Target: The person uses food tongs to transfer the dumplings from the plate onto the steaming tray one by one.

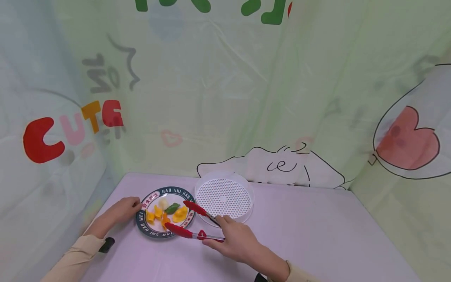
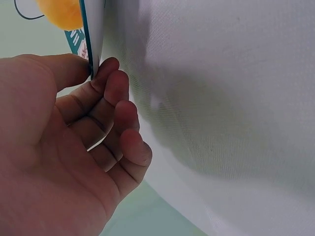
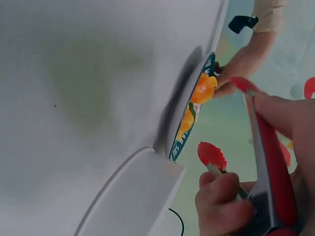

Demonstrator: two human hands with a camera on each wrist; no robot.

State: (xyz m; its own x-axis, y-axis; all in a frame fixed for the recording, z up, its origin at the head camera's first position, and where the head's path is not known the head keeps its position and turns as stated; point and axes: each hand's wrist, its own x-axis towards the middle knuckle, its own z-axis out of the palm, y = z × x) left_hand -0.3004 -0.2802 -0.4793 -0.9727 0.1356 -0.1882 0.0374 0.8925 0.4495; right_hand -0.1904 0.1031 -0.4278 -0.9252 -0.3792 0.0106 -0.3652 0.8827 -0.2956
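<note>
My left hand [image 1: 124, 209] pinches the left rim of a plate [image 1: 143, 227] with a dark green lettered border; in the left wrist view the thumb lies on one side of the rim and the fingertips on the other. On the plate sit several yellow and orange dumpling-shaped pieces [image 1: 180, 214], a green one [image 1: 172, 208] and a pale one [image 1: 163, 203]. My right hand [image 1: 239, 239] grips metal tongs [image 1: 208, 237] with red tips. Their arms are spread apart, with the tips over the plate's right part and nothing between them.
Right of the plate stands a round white steamer basket [image 1: 224, 197] with a perforated base, partly behind the tongs. The table [image 1: 317, 235] has a pale lilac cover. Printed cloth walls [image 1: 225, 90] enclose it at the back and sides.
</note>
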